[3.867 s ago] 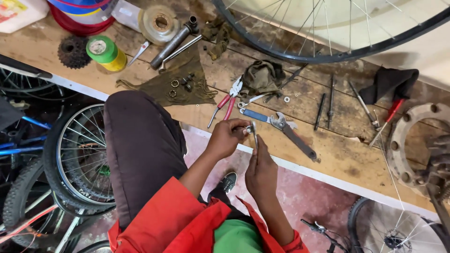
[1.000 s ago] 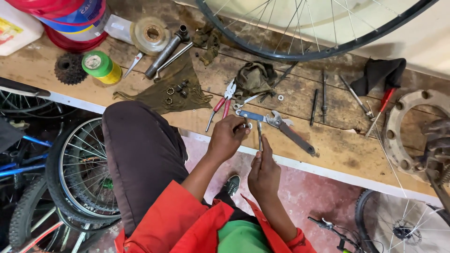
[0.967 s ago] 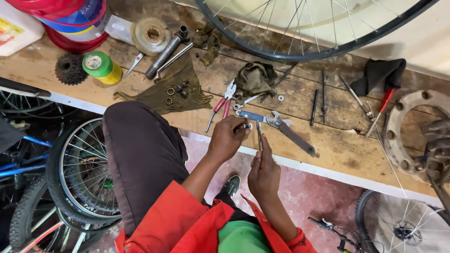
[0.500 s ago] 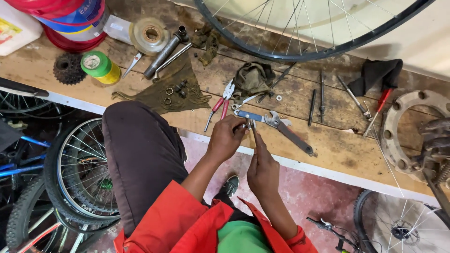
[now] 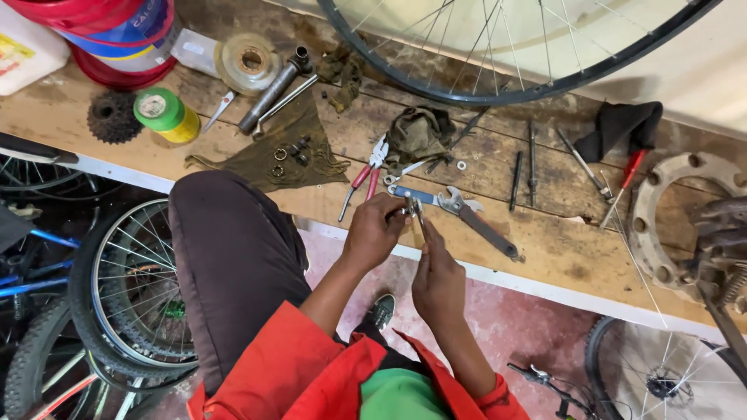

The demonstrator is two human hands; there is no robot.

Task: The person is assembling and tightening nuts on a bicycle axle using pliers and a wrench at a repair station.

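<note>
My left hand [image 5: 375, 231] and my right hand [image 5: 438, 274] meet over the front edge of the wooden workbench [image 5: 545, 257], both pinching a small metal part [image 5: 413, 207] between the fingertips. The part is thin and grey, and its exact shape is too small to tell. Just beyond my fingers lies an adjustable wrench [image 5: 465, 217] with a blue end. Red-handled pliers [image 5: 362, 177] lie to the left of it.
A large bicycle wheel [image 5: 498, 54] leans at the back of the bench. An olive rag [image 5: 278, 152] holds small nuts. A green tape roll [image 5: 162, 113], a sprocket [image 5: 113, 117], a red-handled screwdriver [image 5: 625, 183] and a metal flange [image 5: 669, 225] lie around. Wheels [image 5: 124, 303] stand on the floor.
My hands have stayed together on the small part with only slight finger shifts. The view has drifted a little.
</note>
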